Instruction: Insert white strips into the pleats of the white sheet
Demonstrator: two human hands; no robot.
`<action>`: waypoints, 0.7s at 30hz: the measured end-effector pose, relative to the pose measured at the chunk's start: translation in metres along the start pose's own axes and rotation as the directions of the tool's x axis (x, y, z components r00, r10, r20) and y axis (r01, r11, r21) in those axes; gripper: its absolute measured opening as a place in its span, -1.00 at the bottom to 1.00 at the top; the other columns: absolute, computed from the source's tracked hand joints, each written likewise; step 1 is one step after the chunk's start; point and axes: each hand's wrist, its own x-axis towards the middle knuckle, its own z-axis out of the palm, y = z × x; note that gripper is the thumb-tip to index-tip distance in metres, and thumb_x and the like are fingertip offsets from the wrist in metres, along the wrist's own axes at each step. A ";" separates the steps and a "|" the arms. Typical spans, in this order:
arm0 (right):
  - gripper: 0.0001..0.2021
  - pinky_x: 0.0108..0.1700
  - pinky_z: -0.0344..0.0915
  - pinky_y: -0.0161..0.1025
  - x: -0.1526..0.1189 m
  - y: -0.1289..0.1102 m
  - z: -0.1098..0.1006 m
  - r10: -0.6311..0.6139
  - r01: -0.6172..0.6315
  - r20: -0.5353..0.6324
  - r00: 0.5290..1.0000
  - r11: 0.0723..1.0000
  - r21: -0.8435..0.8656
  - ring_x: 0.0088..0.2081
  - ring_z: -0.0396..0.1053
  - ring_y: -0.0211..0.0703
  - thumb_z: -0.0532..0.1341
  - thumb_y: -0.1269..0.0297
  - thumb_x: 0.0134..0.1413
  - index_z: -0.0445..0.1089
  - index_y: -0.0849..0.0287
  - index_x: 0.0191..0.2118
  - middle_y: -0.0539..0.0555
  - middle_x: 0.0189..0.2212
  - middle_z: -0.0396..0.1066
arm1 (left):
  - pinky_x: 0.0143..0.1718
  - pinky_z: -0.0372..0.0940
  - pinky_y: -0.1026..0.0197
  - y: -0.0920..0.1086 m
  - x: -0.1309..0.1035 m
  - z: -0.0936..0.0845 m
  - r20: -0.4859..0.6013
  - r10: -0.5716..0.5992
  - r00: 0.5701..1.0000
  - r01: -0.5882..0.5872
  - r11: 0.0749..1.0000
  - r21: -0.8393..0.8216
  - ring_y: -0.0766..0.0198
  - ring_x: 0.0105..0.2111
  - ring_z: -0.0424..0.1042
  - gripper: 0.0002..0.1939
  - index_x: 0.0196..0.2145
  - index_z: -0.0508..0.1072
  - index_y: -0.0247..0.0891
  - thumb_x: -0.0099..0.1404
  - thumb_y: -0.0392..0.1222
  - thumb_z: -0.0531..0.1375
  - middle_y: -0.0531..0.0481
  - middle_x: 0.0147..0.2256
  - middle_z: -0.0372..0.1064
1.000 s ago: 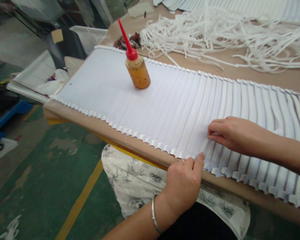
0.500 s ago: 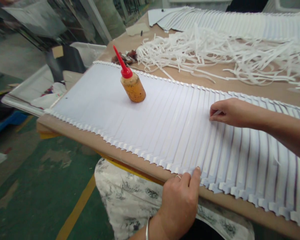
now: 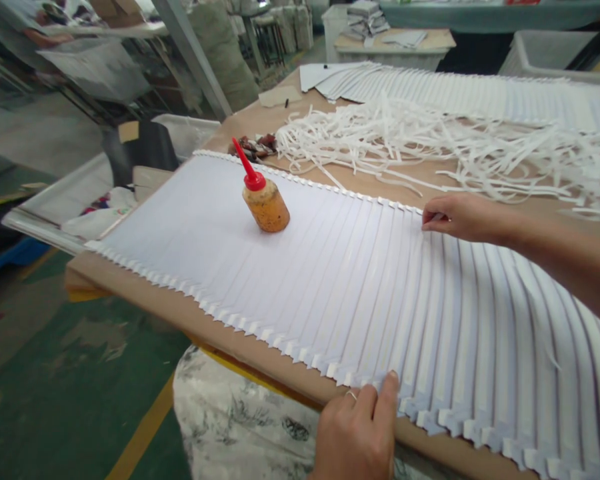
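The person stood at the near edge of the table (image 3: pixel 145 303), where a long run of overlapped white paper sheets (image 3: pixel 330 287) lay fanned like shingles. The left hand (image 3: pixel 357 433), at about six o'clock, pressed thumb and curled fingers on the near ends of the sheets, seemingly to pin that edge flat. The right hand (image 3: pixel 455 217), out at two o'clock from it, had its fingers closed in a pinch at the far end of the same sheet; what exactly lay between the fingertips I could not make out. Holding both ends of one sheet would keep it square to its neighbours.

A glue bottle (image 3: pixel 263 200) with a red nozzle stood upright on the sheets at ten o'clock, within reach yet off the part being handled. Loose white paper strips (image 3: pixel 430 143) sprawled at twelve o'clock, with a second fan of sheets (image 3: pixel 455 90) beyond.

The left wrist was cut off by the bottom edge, and the sheets ran out of view to the right.
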 end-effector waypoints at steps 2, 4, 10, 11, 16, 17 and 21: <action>-0.87 -0.20 0.27 -0.18 0.008 0.008 0.000 0.034 -0.034 -0.021 0.999 0.999 -0.005 -0.24 0.51 -0.04 0.30 0.15 0.19 0.51 0.07 -0.30 0.06 -0.31 0.60 | -0.61 0.17 0.08 -0.001 -0.002 0.003 -0.019 0.003 1.000 -0.003 1.000 0.012 0.21 -0.62 0.40 -0.58 0.09 0.48 -0.32 0.39 -0.49 -0.01 0.09 -0.48 0.39; -0.86 -0.21 0.26 -0.18 0.014 0.014 0.002 0.075 -0.076 -0.050 0.996 0.997 -0.010 -0.27 0.49 -0.04 0.30 0.13 0.18 0.50 0.07 -0.30 0.06 -0.34 0.59 | -0.61 0.14 0.07 -0.002 -0.005 0.007 -0.027 0.006 1.000 -0.005 1.000 0.026 0.23 -0.63 0.38 -0.59 0.08 0.48 -0.31 0.39 -0.47 0.01 0.09 -0.49 0.37; -0.83 -0.16 0.31 -0.18 0.023 0.032 0.015 0.116 -0.110 -0.089 0.989 0.991 0.077 -0.24 0.52 -0.05 0.26 0.12 0.19 0.54 0.06 -0.26 0.05 -0.32 0.61 | -0.60 0.12 0.09 -0.006 -0.015 0.016 -0.011 0.033 0.999 -0.033 0.997 0.064 0.25 -0.62 0.36 -0.59 0.12 0.49 -0.28 0.40 -0.46 0.08 0.12 -0.50 0.33; -0.82 -0.16 0.31 -0.18 0.024 0.034 0.017 0.114 -0.107 -0.087 0.990 0.991 0.081 -0.24 0.52 -0.05 0.25 0.11 0.18 0.55 0.05 -0.26 0.05 -0.31 0.61 | -0.60 0.12 0.09 -0.006 -0.016 0.017 -0.011 0.034 0.999 -0.033 0.997 0.067 0.25 -0.62 0.36 -0.61 0.12 0.49 -0.28 0.41 -0.46 0.09 0.12 -0.50 0.32; -0.81 -0.18 0.31 -0.17 0.029 0.036 0.025 0.121 -0.113 -0.109 0.987 0.991 0.078 -0.26 0.50 -0.04 0.26 0.09 0.16 0.55 0.06 -0.28 0.06 -0.33 0.61 | -0.60 0.15 0.11 -0.008 -0.017 0.017 -0.012 0.041 0.999 -0.040 0.996 0.075 0.28 -0.63 0.36 -0.65 0.12 0.49 -0.26 0.47 -0.44 0.08 0.13 -0.50 0.33; -0.81 -0.18 0.31 -0.17 0.030 0.035 0.025 0.125 -0.117 -0.114 0.986 0.991 0.071 -0.26 0.50 -0.03 0.26 0.10 0.15 0.55 0.06 -0.28 0.06 -0.33 0.61 | -0.60 0.15 0.11 -0.008 -0.016 0.016 -0.016 0.042 0.999 -0.040 0.996 0.078 0.28 -0.63 0.37 -0.65 0.11 0.49 -0.26 0.47 -0.44 0.08 0.14 -0.50 0.34; -0.83 -0.19 0.30 -0.18 0.031 0.026 0.024 0.134 -0.134 -0.106 0.985 0.991 0.009 -0.24 0.52 -0.03 0.23 0.15 0.17 0.56 0.06 -0.27 0.07 -0.31 0.62 | -0.62 0.17 0.12 -0.006 -0.008 0.014 -0.051 0.029 0.998 -0.025 0.997 0.077 0.28 -0.64 0.39 -0.65 0.06 0.49 -0.25 0.51 -0.46 0.00 0.14 -0.52 0.35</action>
